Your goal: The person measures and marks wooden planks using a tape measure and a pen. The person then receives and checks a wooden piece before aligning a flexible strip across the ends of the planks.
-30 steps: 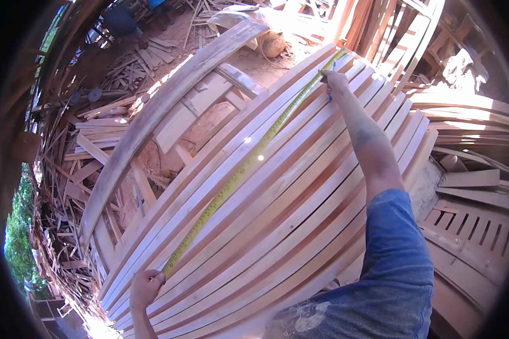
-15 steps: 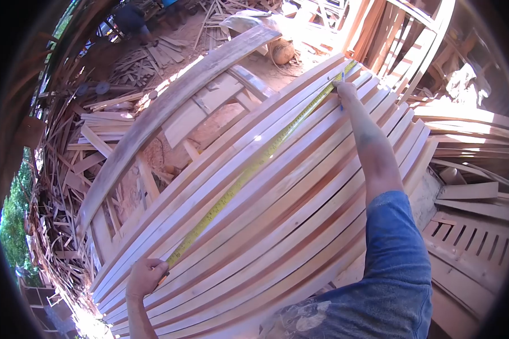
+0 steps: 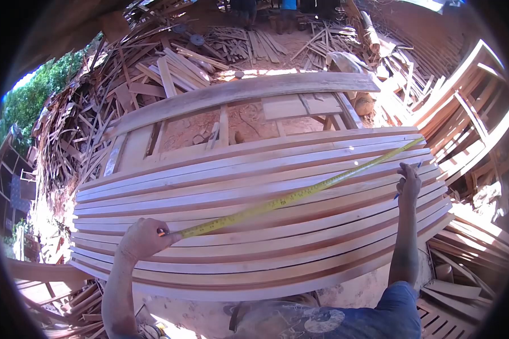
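Note:
A yellow measuring tape (image 3: 288, 199) stretches diagonally over a row of long, curved wooden planks (image 3: 237, 248) lying side by side. My left hand (image 3: 147, 238) is closed on the tape's near end at the left, with a small orange-tipped thing showing at its fingers. At the right, my right hand (image 3: 408, 182) is closed round a thin blue pen-like thing (image 3: 396, 196), just below the tape and apart from it. The tape's far end rests near the planks' upper right corner.
Beyond the planks lies a curved wooden frame (image 3: 237, 93) with crosspieces. Scrap wood (image 3: 175, 73) is heaped behind and at the left. Curved boards (image 3: 469, 113) stand at the right. People's legs show at the top.
The view has swung, so the planks now run nearly level. My right hand has let go of the tape and drawn back from it; my left hand still grips its end.

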Demonstrator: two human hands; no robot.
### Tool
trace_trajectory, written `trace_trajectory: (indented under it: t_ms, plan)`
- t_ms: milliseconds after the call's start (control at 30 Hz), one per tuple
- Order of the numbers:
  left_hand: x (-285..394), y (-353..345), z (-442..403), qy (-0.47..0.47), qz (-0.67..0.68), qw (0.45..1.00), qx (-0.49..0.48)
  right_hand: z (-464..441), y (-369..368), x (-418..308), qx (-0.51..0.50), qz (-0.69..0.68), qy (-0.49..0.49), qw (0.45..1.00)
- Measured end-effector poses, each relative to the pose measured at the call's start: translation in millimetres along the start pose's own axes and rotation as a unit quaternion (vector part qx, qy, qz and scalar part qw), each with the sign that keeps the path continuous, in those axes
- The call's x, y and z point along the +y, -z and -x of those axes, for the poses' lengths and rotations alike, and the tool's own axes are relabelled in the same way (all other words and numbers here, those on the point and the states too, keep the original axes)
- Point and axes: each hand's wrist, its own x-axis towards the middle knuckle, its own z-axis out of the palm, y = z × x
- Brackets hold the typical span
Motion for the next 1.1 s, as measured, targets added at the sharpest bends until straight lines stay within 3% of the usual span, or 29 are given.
trace_trajectory:
  t_ms: [200,467,800,1100]
  plan:
    - [-141.6,-9.4,101.9,-0.020,0.037,0.998,0.039,238.8,-128.3,-59.6,-0.206,-0.083,0.033,0.975]
    - [-285.7,-0.3,186.5,0.032,0.024,0.999,0.018,463.5,-243.5,-80.7,-0.407,-0.010,-0.008,0.914]
    - [-428.9,4.3,163.5,0.024,0.046,0.999,-0.018,574.1,-367.5,-35.4,-0.459,0.028,-0.090,0.884]
    - [-620.7,47.2,133.4,-0.032,0.047,0.998,0.005,647.9,-515.4,-18.7,-0.504,0.083,-0.126,0.851]
